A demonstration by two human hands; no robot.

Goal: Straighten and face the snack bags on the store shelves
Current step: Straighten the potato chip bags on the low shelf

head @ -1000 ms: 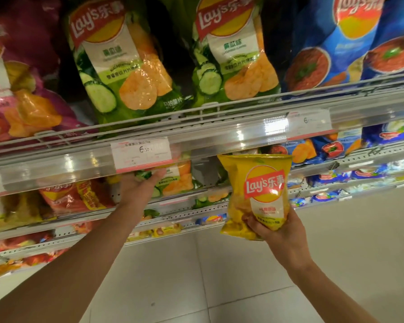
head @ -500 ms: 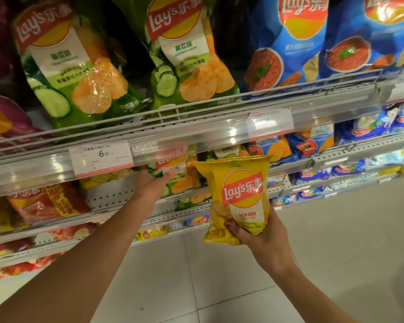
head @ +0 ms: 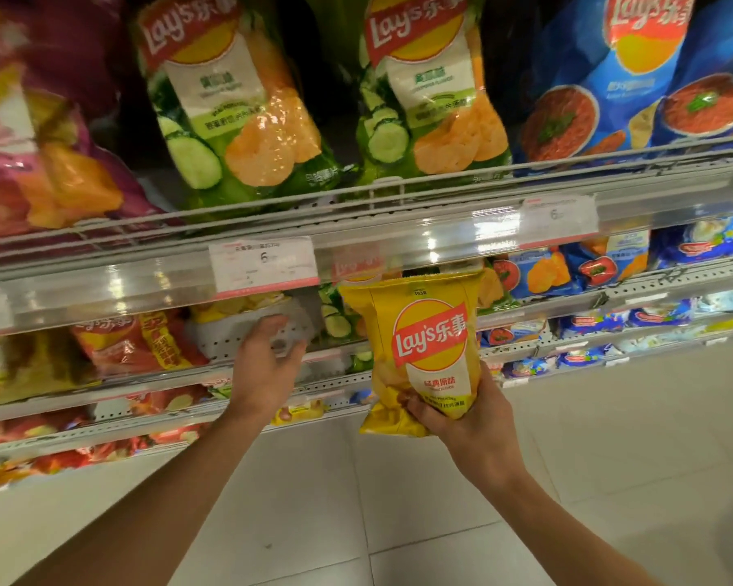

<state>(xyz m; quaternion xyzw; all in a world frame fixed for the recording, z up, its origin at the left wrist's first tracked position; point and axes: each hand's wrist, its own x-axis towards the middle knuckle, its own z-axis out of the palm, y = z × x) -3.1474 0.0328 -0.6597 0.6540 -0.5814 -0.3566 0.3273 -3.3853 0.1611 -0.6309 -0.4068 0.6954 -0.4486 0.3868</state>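
Yellow snack bag [head: 430, 353] gripped by right hand [head: 462, 420] fingers; left hand [head: 267, 365] loosely spread, empty.

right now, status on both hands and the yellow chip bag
Right hand grips small yellow Lay's chip bag by its bottom, upright, label out. Left hand open, reaching into second shelf gap. Clear price rail just above bag top.

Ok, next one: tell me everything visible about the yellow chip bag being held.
The yellow chip bag is a small glossy foil-like packet with a crimped top seam, a red Lay's banner over a yellow circle, and a pale label panel lower down. It is upright, tilted slightly, front facing the camera, held in the air before the second shelf, its top near the price rail. The right hand grips its crumpled bottom; nothing else visibly touches it.
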